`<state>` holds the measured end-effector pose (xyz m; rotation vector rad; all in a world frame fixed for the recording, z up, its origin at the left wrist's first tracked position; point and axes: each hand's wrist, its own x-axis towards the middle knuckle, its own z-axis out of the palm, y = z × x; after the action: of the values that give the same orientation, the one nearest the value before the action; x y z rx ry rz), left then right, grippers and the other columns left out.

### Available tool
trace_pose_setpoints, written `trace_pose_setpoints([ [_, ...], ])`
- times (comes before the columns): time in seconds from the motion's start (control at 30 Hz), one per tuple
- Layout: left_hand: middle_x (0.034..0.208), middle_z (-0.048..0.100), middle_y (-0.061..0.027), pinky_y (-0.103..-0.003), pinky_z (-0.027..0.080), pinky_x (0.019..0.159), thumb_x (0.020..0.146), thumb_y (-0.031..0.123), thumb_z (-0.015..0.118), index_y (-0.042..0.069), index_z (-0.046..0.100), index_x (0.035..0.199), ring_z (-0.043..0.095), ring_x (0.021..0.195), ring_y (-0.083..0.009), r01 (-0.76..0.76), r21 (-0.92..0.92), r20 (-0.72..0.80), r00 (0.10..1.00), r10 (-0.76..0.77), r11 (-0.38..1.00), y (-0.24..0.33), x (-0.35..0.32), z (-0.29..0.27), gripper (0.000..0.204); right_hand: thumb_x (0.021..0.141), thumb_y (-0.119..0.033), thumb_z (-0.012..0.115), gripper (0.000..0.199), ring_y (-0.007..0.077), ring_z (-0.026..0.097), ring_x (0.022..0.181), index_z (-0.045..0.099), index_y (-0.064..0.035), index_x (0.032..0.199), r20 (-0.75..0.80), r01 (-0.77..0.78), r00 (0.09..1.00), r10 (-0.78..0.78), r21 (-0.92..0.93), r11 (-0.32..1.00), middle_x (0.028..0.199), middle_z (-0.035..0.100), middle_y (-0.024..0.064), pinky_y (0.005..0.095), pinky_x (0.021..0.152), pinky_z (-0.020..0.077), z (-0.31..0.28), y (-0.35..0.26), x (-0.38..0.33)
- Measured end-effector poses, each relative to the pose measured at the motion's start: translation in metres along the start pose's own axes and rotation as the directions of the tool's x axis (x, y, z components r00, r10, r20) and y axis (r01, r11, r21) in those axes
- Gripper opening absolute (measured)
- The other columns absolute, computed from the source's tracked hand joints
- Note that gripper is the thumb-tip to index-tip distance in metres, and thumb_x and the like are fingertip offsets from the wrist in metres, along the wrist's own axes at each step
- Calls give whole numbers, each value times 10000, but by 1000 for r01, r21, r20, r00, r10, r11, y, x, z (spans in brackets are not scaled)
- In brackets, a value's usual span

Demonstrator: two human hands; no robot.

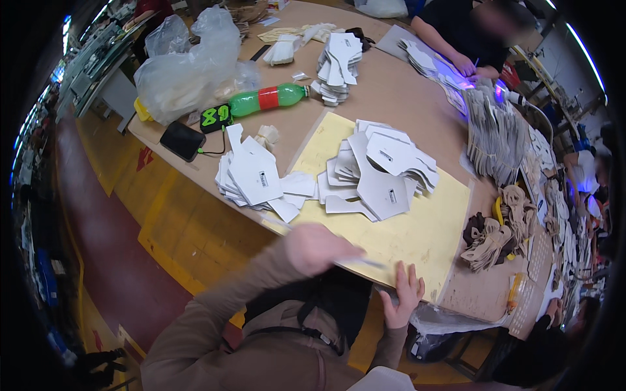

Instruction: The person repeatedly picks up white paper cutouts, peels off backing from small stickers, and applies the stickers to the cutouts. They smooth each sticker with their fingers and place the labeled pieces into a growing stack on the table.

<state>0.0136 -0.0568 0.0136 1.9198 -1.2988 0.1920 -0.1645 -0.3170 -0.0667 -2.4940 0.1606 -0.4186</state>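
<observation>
My left hand (319, 251), smeared by motion, is closed over the near edge of the table. A slim, pale, stick-like tool (370, 263) sticks out of it to the right; its kind is too blurred to tell. My right hand (403, 298) is open, fingers apart, at the near edge of a yellow sheet (417, 241). Beyond both hands, a loose pile of white cut pieces (385, 192) with small dark prints lies on the sheet. To its left is a second white pile (257, 176), partly overlapping the sheet's edge.
A green bottle (268, 98), a black phone (182, 141) and a clear plastic bag (189, 72) occupy the left side. Another white stack (339, 62) stands farther back. Grey bundled pieces (495, 130) and tied beige strips (489, 241) lie right. A co-worker (476, 32) sits across the table.
</observation>
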Motion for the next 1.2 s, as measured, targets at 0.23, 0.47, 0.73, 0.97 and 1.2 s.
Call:
trace_pose_setpoints([
  [0.23,1082,747,-160,-336,573,875,870,99,751,53,713,1219,737,980,-258,616,15,27,787,-616,788,-81,-10,-141,354,841,-357,772,421,247,482,1401,742,-273,1252,61,46,998,-29,-296,954,1460,612,-27,451,1171,234,3,-13,9],
  [0.47,1127,737,-135,-317,534,872,916,207,749,31,662,1317,687,987,-194,592,-148,-22,799,-601,792,-93,8,-64,446,845,-353,773,412,240,491,1388,740,-286,1250,47,31,999,-19,-265,964,1457,611,-38,445,1166,237,1,-13,11],
  [0.73,913,731,-58,-263,511,660,900,177,775,2,726,1139,632,719,-98,727,-265,-178,609,-773,633,-70,60,52,300,865,-313,765,389,264,507,1373,737,-257,1249,40,28,999,-20,-213,977,1451,612,-13,449,1158,255,-1,-15,10],
  [0.97,983,694,-83,-266,507,781,992,87,654,-44,632,1056,631,883,-104,482,-624,-193,668,-719,615,-51,50,55,148,880,-80,727,387,332,553,1315,706,-78,1267,-36,-41,998,53,269,962,1420,601,140,426,1061,436,-11,-25,34],
  [1.2,959,676,-41,-207,495,791,1040,54,583,-18,552,1127,612,857,-53,398,-851,-45,597,-801,344,-12,14,62,117,924,46,665,372,194,616,1137,663,48,1296,2,-175,902,431,916,361,1310,628,178,317,933,506,3,-50,66],
])
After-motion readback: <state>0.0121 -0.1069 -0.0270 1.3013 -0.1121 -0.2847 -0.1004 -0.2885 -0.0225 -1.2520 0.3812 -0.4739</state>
